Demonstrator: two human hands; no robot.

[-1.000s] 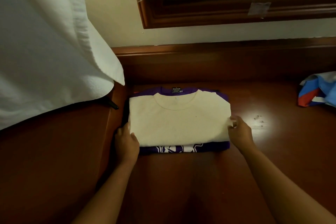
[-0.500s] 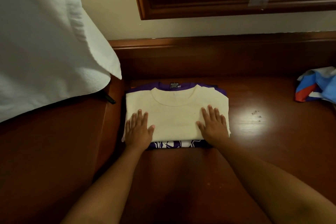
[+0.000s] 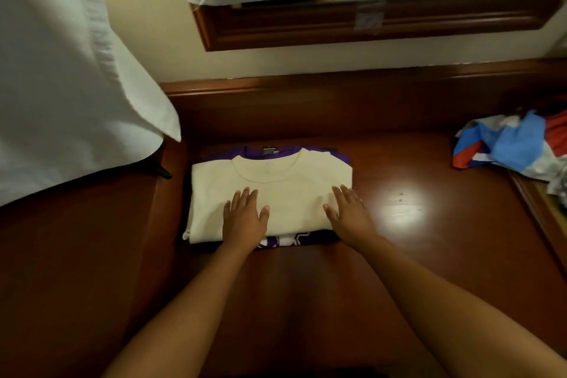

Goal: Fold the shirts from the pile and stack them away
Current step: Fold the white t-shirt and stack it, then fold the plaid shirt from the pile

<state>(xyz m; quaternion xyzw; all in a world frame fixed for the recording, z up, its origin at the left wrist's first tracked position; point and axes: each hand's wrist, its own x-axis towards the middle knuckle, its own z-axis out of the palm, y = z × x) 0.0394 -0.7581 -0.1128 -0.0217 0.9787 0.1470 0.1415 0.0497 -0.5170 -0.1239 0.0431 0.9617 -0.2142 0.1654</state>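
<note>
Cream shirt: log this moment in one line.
cream shirt folded atop purple shirt | left hand, right hand pressing flat

Folded shirt (image 3: 276, 181) on another shirt (image 3: 306, 239) on the table (image 3: 399, 255); crumpled pile (image 3: 509, 147) far right.

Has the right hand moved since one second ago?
Yes. The right hand moved from the cream shirt's right edge inward onto its top, fingers flat.

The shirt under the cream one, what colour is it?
Purple, with a white print at its front edge; seen in the head view, beneath the cream shirt.
</note>
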